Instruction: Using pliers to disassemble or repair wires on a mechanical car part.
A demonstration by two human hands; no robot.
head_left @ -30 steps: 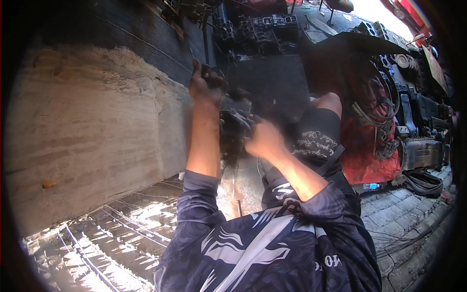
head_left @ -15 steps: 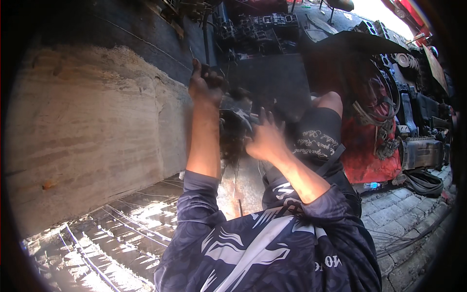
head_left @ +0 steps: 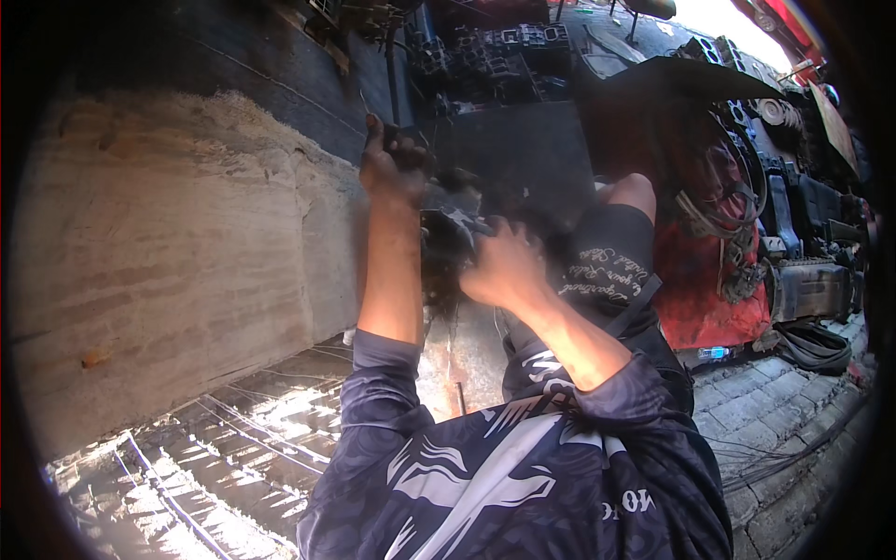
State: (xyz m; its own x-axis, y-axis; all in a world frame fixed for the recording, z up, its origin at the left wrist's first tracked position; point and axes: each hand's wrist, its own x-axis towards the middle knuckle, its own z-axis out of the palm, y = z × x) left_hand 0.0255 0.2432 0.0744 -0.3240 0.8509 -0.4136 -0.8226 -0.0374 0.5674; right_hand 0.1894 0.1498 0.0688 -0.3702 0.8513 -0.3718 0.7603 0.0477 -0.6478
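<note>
My left hand [head_left: 392,168] is raised and closed around a dark, greasy metal part that I cannot identify. My right hand [head_left: 504,266] is closed on a dark round engine part [head_left: 448,247] held just below and right of the left hand, in front of my knee. Both hands are smeared with dirt. My forearms come up out of patterned dark sleeves [head_left: 523,457], and my bent leg in black shorts [head_left: 607,261] sits right of the hands.
A big pale concrete block [head_left: 177,261] fills the left. Dark engine blocks [head_left: 504,47] stand at the back. A red machine with hoses [head_left: 719,271] is at the right, brick paving [head_left: 784,411] beneath it. Thin rods and wires [head_left: 215,439] lie on the ground at lower left.
My right hand has shifted slightly on the round part. The left hand stays gripping up high, barely moved.
</note>
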